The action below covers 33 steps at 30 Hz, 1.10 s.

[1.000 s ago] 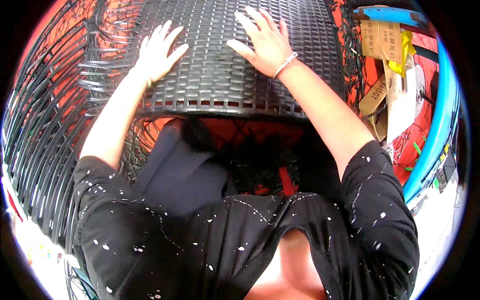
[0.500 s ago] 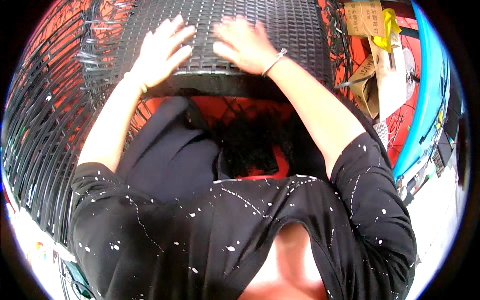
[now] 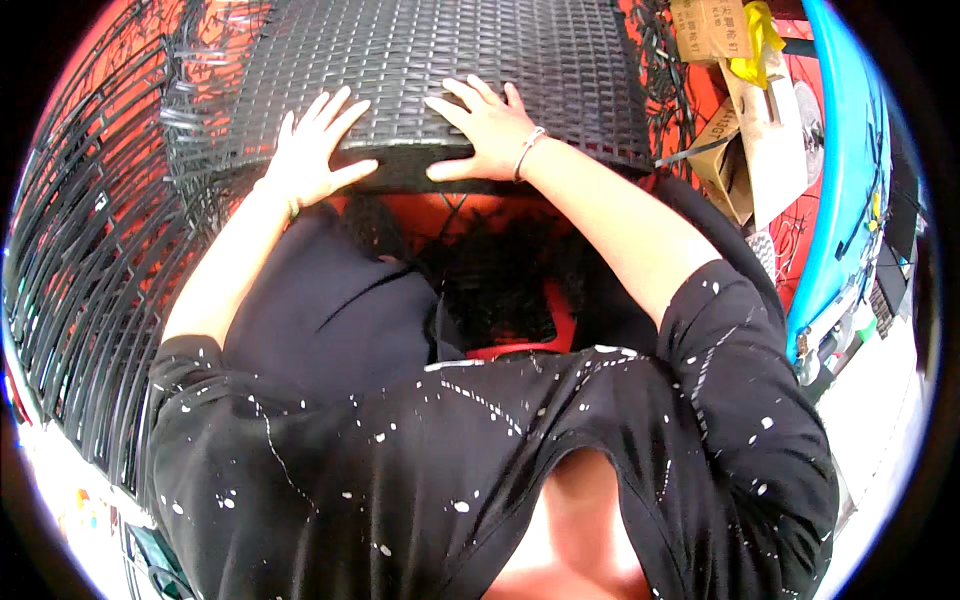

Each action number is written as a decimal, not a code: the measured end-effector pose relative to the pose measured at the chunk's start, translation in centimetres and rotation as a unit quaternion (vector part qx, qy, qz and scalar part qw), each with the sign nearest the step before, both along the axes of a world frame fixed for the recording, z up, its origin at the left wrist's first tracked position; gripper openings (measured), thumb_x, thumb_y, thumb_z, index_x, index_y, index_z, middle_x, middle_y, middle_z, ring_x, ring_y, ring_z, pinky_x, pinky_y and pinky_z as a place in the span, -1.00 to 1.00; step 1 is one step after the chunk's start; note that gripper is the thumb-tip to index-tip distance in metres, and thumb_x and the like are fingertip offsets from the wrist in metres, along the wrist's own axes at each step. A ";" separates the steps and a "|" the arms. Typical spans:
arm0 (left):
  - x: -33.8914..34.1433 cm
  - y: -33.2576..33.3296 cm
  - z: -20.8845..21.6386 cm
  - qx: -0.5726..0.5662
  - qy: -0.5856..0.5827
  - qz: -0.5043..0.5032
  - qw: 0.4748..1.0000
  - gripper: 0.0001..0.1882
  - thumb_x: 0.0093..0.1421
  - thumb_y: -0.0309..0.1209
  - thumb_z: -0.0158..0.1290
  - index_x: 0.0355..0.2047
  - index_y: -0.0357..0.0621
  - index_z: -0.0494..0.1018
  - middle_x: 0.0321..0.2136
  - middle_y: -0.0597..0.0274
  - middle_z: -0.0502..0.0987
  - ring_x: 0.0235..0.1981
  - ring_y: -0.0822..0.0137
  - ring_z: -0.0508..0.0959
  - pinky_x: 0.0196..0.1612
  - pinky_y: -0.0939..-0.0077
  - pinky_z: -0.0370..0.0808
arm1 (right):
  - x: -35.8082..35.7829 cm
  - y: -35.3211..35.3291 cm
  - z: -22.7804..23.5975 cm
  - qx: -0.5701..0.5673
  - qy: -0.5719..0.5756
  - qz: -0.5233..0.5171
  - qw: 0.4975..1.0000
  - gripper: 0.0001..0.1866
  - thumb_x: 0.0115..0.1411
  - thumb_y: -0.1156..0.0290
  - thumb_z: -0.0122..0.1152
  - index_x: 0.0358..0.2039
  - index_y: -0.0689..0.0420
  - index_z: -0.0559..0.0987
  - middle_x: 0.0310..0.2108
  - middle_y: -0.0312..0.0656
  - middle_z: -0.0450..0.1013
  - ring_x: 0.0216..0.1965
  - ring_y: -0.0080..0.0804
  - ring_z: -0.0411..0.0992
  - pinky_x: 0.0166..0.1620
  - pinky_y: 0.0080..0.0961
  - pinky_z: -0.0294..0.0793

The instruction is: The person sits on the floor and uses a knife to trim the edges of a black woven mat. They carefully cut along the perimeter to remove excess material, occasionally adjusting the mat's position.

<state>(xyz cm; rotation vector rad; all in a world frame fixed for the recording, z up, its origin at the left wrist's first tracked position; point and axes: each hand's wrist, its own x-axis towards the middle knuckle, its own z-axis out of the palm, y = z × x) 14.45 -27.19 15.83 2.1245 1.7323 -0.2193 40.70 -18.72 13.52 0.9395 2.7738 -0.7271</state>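
Left hand (image 3: 310,155) and right hand (image 3: 487,130) pressed flat, fingers spread wide and gripping nothing, on the near edge of the black woven wicker panel (image 3: 430,70) directly beneath the fingertips, thumbs over the rim, apparently for steadying it.

Up and to the right of my right-hand fingers (image 3: 470,95) I see a brown cardboard box (image 3: 708,28) with dark print, a yellow rag draped beside it. Below that box, still right of those fingers, a smaller brown carton (image 3: 722,150) leans tilted against a pale flat cardboard sheet (image 3: 772,150). I see no screens.
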 end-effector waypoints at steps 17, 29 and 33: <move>-8.7 15.0 -1.3 0.364 0.035 0.157 0.917 -0.50 0.18 -0.14 0.01 0.05 -0.15 0.33 0.11 -0.08 0.28 0.14 0.04 0.27 0.16 0.25 0.20 | 3.4 18.7 -1.6 0.276 0.042 -0.310 0.909 -0.37 0.09 -0.16 0.04 0.00 0.07 0.43 0.07 0.02 0.28 0.08 -0.05 0.26 0.07 -0.12 0.24; -10.2 9.0 -8.3 0.095 0.047 0.134 0.985 -0.33 0.17 0.10 -0.10 0.23 0.15 0.10 0.29 0.13 -0.02 0.28 0.10 0.04 0.22 -0.13 -0.01 | 7.6 11.6 -5.8 0.068 -0.109 -0.168 0.977 -0.16 0.07 -0.38 -0.19 0.22 -0.08 0.21 0.31 -0.17 -0.06 0.32 -0.18 -0.09 0.25 0.11 -0.16; -7.0 8.6 -2.5 0.178 -0.090 0.100 0.975 -0.48 0.17 -0.07 0.02 0.08 0.00 0.33 0.16 0.02 0.24 0.20 0.11 0.21 0.23 0.04 0.07 | 9.9 12.3 -2.5 0.045 -0.116 -0.212 0.969 -0.13 0.04 -0.40 -0.17 0.21 -0.05 0.24 0.28 -0.08 0.02 0.30 -0.17 -0.04 0.26 0.06 -0.13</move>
